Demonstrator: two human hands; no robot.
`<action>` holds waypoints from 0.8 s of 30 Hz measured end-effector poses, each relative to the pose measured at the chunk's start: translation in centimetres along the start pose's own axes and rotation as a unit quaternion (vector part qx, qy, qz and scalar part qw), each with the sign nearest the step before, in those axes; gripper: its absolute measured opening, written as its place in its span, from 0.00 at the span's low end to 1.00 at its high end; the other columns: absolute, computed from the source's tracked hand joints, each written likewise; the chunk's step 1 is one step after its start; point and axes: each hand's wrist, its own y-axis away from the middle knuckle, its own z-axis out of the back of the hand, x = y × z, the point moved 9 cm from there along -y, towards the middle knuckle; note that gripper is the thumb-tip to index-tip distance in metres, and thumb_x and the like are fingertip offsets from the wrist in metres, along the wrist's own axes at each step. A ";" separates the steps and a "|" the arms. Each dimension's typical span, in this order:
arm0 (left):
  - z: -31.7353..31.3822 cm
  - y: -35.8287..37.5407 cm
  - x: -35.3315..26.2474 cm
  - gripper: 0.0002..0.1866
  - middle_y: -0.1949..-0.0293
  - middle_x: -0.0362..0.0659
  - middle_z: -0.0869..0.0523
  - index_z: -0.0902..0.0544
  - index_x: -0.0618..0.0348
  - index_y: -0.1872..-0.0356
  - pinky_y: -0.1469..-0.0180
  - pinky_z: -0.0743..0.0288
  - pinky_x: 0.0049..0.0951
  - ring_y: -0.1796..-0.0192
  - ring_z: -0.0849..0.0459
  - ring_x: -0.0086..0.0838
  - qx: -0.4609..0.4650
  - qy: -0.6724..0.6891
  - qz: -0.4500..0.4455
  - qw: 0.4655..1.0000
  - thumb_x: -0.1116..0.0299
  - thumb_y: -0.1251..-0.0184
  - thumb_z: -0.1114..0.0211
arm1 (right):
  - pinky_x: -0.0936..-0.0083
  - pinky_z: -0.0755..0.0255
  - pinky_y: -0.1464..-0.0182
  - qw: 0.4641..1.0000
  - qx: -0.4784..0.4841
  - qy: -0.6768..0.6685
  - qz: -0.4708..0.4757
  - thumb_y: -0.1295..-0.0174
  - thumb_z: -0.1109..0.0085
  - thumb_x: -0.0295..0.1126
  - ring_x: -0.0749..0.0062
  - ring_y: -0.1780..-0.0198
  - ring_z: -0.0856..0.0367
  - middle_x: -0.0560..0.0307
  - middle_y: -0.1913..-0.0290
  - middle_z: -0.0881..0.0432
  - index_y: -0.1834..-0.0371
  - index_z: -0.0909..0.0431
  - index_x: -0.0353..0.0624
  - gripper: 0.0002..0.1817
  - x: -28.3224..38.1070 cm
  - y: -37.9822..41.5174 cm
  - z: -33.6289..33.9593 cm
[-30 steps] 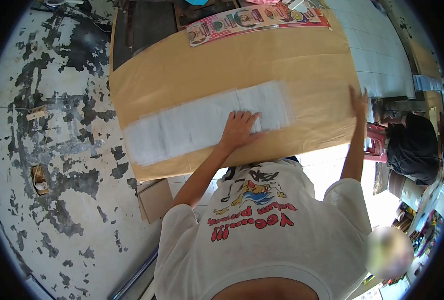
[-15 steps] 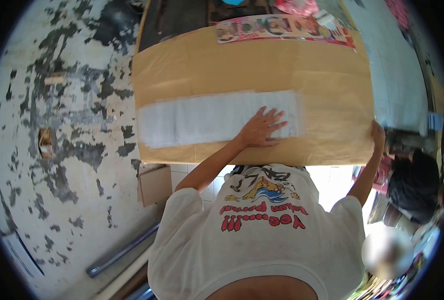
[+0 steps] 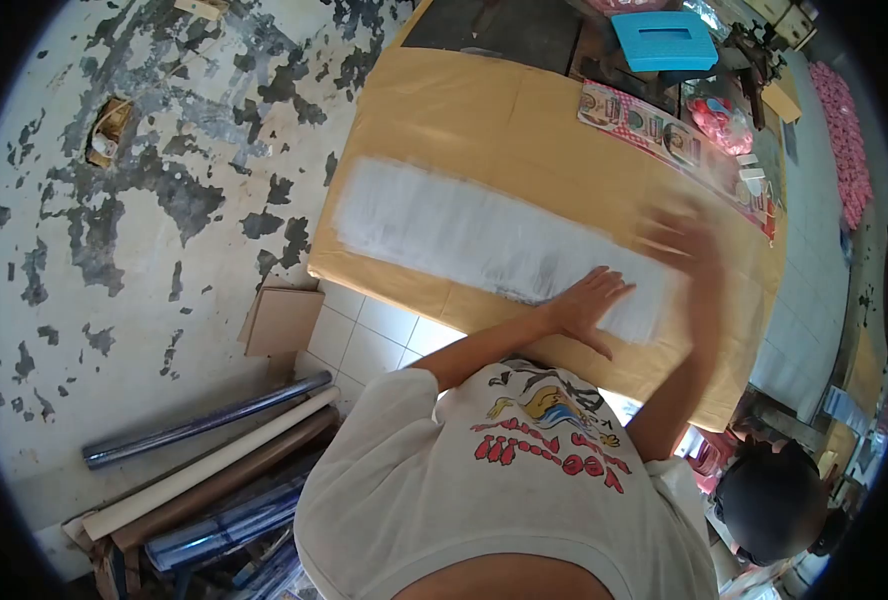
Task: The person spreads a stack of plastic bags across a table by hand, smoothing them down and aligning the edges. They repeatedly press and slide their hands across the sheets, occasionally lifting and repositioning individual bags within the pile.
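Note:
A long, whitish, see-through strip (image 3: 434,225) that looks like thin plastic sheeting lies flat on the brown paper table cover (image 3: 464,105). My left hand (image 3: 589,305) rests near the strip's right end, palm down with fingers spread. Just beyond it, my right hand (image 3: 682,235) is over the strip's far right edge, smeared by motion. Its fingers are too blurred to show whether they hold anything.
At the table's far side are a printed strip (image 3: 679,145), a blue plastic object (image 3: 664,42) and a pink bundle (image 3: 721,125). Several rolls (image 3: 204,420) lean at lower left by brown boards (image 3: 282,320). A person (image 3: 772,500) is at lower right.
My right hand has left the table's right edge and swung inward over the strip. My left hand stays on the strip. The view has turned, so the table appears tilted.

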 end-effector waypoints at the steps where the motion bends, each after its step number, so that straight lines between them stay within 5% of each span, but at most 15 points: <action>1: 1.6 0.8 0.0 0.39 0.34 0.57 0.30 0.36 0.65 0.30 0.25 0.43 0.42 0.32 0.31 0.50 -0.078 0.083 0.008 0.994 0.45 0.32 0.39 | 0.68 0.42 0.51 0.998 0.046 -0.003 0.050 0.29 0.45 0.53 0.66 0.47 0.39 0.52 0.45 0.33 0.39 0.31 0.45 0.26 4.1 1.2 -5.1; 3: 5.0 3.1 3.0 0.41 0.31 0.57 0.33 0.45 0.64 0.26 0.24 0.42 0.42 0.30 0.31 0.49 -0.238 0.315 0.089 0.915 0.49 0.29 0.40 | 0.61 0.41 0.40 0.982 0.113 0.009 0.149 0.30 0.44 0.53 0.58 0.34 0.42 0.47 0.33 0.37 0.31 0.35 0.46 0.32 10.0 4.1 -13.1; 6: 8.2 8.7 9.2 0.47 0.29 0.59 0.36 0.56 0.65 0.23 0.24 0.39 0.44 0.30 0.30 0.50 -0.457 0.647 0.161 0.589 0.52 0.28 0.38 | 0.48 0.43 0.28 0.966 0.105 0.221 0.080 0.33 0.42 0.55 0.48 0.21 0.46 0.44 0.21 0.43 0.23 0.38 0.51 0.38 1.4 3.3 -16.0; 7: 10.6 11.0 9.6 0.48 0.30 0.60 0.34 0.57 0.66 0.24 0.24 0.38 0.44 0.30 0.30 0.49 -0.482 0.659 0.103 0.569 0.52 0.29 0.36 | 0.41 0.45 0.29 0.941 0.110 0.317 0.042 0.35 0.41 0.57 0.45 0.21 0.47 0.45 0.21 0.44 0.23 0.38 0.54 0.39 -3.8 2.9 -16.5; 9: 12.3 14.9 14.4 0.48 0.34 0.60 0.31 0.58 0.66 0.24 0.27 0.34 0.43 0.32 0.27 0.49 -0.550 0.597 0.258 0.524 0.50 0.28 0.36 | 0.25 0.59 0.30 0.916 0.105 0.387 -0.007 0.35 0.43 0.60 0.38 0.20 0.51 0.48 0.19 0.48 0.24 0.36 0.65 0.36 -14.3 3.7 -18.1; 11: 14.5 16.4 17.0 0.45 0.35 0.57 0.29 0.52 0.65 0.24 0.30 0.32 0.40 0.35 0.25 0.45 -0.577 0.549 0.302 0.524 0.55 0.29 0.34 | 0.27 0.64 0.27 0.905 0.033 0.417 0.072 0.32 0.52 0.63 0.38 0.20 0.55 0.51 0.19 0.47 0.25 0.34 0.60 0.36 -14.4 5.3 -18.7; 14: 17.9 16.0 20.4 0.46 0.36 0.57 0.28 0.42 0.67 0.28 0.31 0.32 0.42 0.36 0.25 0.46 -0.581 0.386 0.365 0.616 0.56 0.39 0.25 | 0.30 0.72 0.26 0.913 0.037 0.402 0.066 0.32 0.51 0.62 0.41 0.19 0.57 0.52 0.19 0.48 0.25 0.35 0.61 0.35 -15.4 5.2 -18.5; 15: 20.0 15.3 20.9 0.45 0.36 0.58 0.27 0.39 0.68 0.29 0.32 0.32 0.42 0.36 0.25 0.47 -0.553 0.242 0.405 0.687 0.55 0.40 0.25 | 0.30 0.72 0.26 0.913 0.032 0.402 0.068 0.32 0.50 0.61 0.42 0.19 0.56 0.52 0.19 0.47 0.25 0.34 0.61 0.35 -15.2 5.5 -18.5; 17: 24.0 11.9 21.3 0.43 0.36 0.59 0.27 0.33 0.69 0.33 0.33 0.32 0.42 0.36 0.25 0.48 -0.458 -0.063 0.443 0.768 0.52 0.42 0.25 | 0.30 0.71 0.26 0.912 0.022 0.402 0.074 0.32 0.50 0.61 0.43 0.19 0.56 0.52 0.19 0.46 0.25 0.34 0.61 0.34 -14.7 5.5 -18.5; 20: 25.7 6.4 21.6 0.39 0.38 0.60 0.23 0.28 0.68 0.36 0.34 0.32 0.42 0.37 0.24 0.48 -0.203 -0.294 0.553 0.753 0.50 0.42 0.28 | 0.33 0.70 0.25 0.910 0.006 0.405 0.084 0.32 0.49 0.59 0.44 0.19 0.54 0.52 0.21 0.43 0.27 0.31 0.60 0.33 -14.5 5.6 -18.4; 24: 24.5 4.7 28.1 0.31 0.53 0.55 0.14 0.22 0.64 0.43 0.47 0.25 0.38 0.52 0.16 0.44 -0.121 -0.269 0.465 0.835 0.48 0.36 0.34 | 0.38 0.63 0.24 0.916 -0.056 0.382 0.108 0.32 0.46 0.53 0.48 0.22 0.45 0.53 0.24 0.36 0.30 0.28 0.59 0.28 -13.6 5.9 -17.5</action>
